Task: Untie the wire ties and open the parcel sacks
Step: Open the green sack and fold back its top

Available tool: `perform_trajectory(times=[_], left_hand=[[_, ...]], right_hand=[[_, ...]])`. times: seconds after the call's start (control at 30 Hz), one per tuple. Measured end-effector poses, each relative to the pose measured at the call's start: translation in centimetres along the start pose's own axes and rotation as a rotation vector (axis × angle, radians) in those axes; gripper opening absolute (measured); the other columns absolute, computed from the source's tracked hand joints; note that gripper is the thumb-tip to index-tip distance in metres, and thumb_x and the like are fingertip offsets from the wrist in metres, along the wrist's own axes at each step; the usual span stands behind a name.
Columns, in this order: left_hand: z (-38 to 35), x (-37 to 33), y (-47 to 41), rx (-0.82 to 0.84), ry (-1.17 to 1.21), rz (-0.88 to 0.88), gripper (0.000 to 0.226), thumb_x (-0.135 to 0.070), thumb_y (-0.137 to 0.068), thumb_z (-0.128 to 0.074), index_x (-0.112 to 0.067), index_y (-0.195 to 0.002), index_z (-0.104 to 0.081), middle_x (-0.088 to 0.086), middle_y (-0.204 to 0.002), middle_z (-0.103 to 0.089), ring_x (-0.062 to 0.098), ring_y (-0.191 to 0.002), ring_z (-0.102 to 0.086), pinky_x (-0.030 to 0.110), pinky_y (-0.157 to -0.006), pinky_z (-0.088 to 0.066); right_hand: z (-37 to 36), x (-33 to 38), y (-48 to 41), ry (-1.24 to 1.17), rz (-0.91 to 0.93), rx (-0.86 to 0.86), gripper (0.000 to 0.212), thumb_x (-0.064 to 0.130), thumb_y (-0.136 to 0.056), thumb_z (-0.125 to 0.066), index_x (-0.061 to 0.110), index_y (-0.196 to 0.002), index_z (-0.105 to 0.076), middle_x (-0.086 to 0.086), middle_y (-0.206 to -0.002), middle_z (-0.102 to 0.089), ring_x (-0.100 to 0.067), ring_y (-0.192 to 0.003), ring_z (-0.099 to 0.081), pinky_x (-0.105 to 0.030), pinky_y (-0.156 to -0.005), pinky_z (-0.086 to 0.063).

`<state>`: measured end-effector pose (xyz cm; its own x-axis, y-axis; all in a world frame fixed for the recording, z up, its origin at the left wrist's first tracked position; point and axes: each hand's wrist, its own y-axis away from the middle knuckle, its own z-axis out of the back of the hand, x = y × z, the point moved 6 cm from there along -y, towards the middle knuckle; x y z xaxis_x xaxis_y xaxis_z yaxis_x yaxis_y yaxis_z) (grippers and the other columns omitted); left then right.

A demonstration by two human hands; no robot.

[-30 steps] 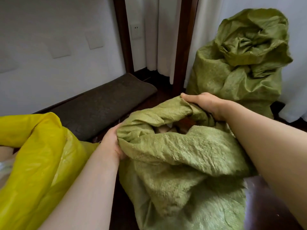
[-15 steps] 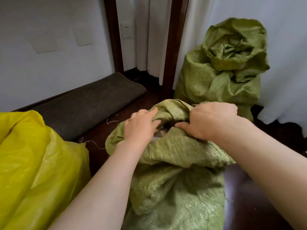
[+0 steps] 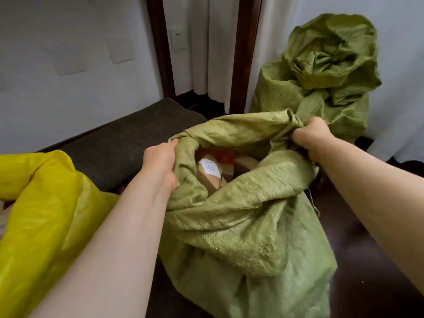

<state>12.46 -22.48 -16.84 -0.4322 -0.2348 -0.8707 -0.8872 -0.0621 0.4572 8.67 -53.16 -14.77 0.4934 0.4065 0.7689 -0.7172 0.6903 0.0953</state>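
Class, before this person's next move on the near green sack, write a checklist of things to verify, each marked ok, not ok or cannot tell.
1. Left hand grips the near green sack at its rim: ok.
2. Right hand grips the opposite rim: ok.
3. Mouth pulled wide enough to show the labelled box inside: ok.
4. Wire tie off the mouth: none seen there, ok; where it lies, cannot tell.
5. Far green sack opened: top crumpled, cannot tell.
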Motion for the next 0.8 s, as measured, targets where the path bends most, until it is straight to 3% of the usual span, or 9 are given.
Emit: perform_trajectory(times=[0.1, 0.27, 0.33, 0.43, 0.5, 0.57, 0.67, 0.73, 0.8], left_hand=[[1.5, -0.2, -0.3, 0.065, 0.117, 0.089, 0.019, -0.015, -0.093, -0.047, -0.008, -0.078, -0.057, 0.006, -0.072, -0.057, 0.017, -0.065, -0.056, 0.025, -0.060, -0.049], [5.9, 2.0, -1.8, -0.101, 0.144, 0.184, 0.017, -0.013, -0.087, -0.050, -0.004, -0.073, -0.054, 0.007, -0.072, -0.053, 0.020, -0.065, -0.054, 0.030, -0.059, -0.046], [6.8, 1.6, -2.3, -0.192, -0.232, 0.074, 0.015, -0.011, -0.082, -0.056, -0.004, -0.094, -0.062, 0.013, -0.093, -0.062, 0.029, -0.082, -0.061, 0.034, -0.069, -0.051], [3.8, -2.3, -0.9, -0.311, -1.174, -0.493, 0.049, -0.012, -0.085, -0.051, -0.029, -0.132, -0.052, 0.007, -0.144, -0.043, 0.028, -0.134, -0.037, 0.042, -0.112, -0.027], [-0.5, -3.1, 0.5, -0.042, -1.222, -0.709, 0.055, -0.017, -0.086, -0.047, -0.036, -0.138, -0.041, 0.003, -0.152, -0.032, 0.021, -0.142, -0.020, 0.041, -0.119, -0.005], [-4.0, -1.0, 1.1, 0.306, -1.200, -0.563, 0.062, -0.037, -0.085, -0.050, -0.036, -0.144, -0.029, -0.004, -0.151, -0.032, 0.017, -0.143, -0.017, 0.038, -0.117, 0.006], [-5.4, 3.0, 0.2, 0.364, -1.421, -0.620, 0.058, -0.054, -0.086, -0.052, -0.042, -0.140, -0.033, -0.009, -0.142, -0.046, 0.016, -0.136, -0.035, 0.040, -0.116, -0.017], [-4.7, 3.4, -0.7, 0.213, -1.384, -0.713, 0.038, -0.049, -0.090, -0.048, -0.041, -0.127, -0.052, -0.007, -0.129, -0.059, 0.020, -0.122, -0.050, 0.038, -0.103, -0.037], [-4.4, 3.0, -1.2, 0.142, -1.263, -0.728, 0.027, -0.045, -0.092, -0.047, -0.032, -0.105, -0.066, 0.000, -0.105, -0.068, 0.026, -0.103, -0.059, 0.038, -0.086, -0.047]], right_hand=[[-1.0, -0.1, -1.0, -0.441, -0.158, 0.030, 0.018, -0.004, -0.081, -0.052, 0.004, -0.094, -0.061, -0.011, -0.090, -0.059, -0.023, -0.081, -0.057, -0.033, -0.063, -0.050], [-3.0, -4.2, 2.0, -0.404, -0.398, 0.155, 0.020, 0.001, -0.075, -0.038, 0.014, -0.060, -0.042, -0.005, -0.065, -0.045, -0.020, -0.060, -0.043, -0.026, -0.056, -0.039], [-3.6, -4.6, 2.7, -0.462, -0.439, 0.207, 0.023, 0.013, -0.080, -0.037, 0.016, -0.059, -0.045, -0.001, -0.057, -0.050, -0.019, -0.057, -0.048, -0.025, -0.055, -0.044], [-3.8, -2.6, 2.3, -0.444, -0.334, 0.240, 0.026, 0.022, -0.085, -0.038, 0.017, -0.064, -0.052, 0.000, -0.064, -0.053, -0.017, -0.061, -0.049, -0.029, -0.056, -0.042], [-3.7, -1.1, 2.2, -0.357, -0.260, 0.249, 0.024, 0.021, -0.085, -0.038, 0.016, -0.066, -0.053, -0.001, -0.068, -0.052, -0.018, -0.063, -0.049, -0.030, -0.059, -0.040], [-3.6, 0.4, 2.2, -0.296, -0.209, 0.255, 0.022, 0.019, -0.084, -0.038, 0.014, -0.068, -0.053, -0.004, -0.070, -0.054, -0.020, -0.064, -0.050, -0.028, -0.058, -0.039], [-2.8, 3.0, 3.5, -0.063, -0.065, 0.231, 0.030, 0.032, -0.088, -0.039, 0.010, -0.094, -0.058, -0.009, -0.096, -0.055, -0.028, -0.088, -0.052, -0.032, -0.069, -0.042], [-2.5, 4.3, 5.8, 0.350, 0.107, 0.212, 0.073, 0.060, -0.087, -0.040, 0.011, -0.141, -0.032, -0.019, -0.141, -0.035, -0.037, -0.122, -0.043, -0.043, -0.094, -0.040], [-3.5, 4.1, 9.0, 0.706, 0.222, 0.214, 0.108, 0.081, -0.072, -0.042, 0.015, -0.150, -0.006, -0.025, -0.155, -0.005, -0.043, -0.134, -0.030, -0.050, -0.102, -0.034]])
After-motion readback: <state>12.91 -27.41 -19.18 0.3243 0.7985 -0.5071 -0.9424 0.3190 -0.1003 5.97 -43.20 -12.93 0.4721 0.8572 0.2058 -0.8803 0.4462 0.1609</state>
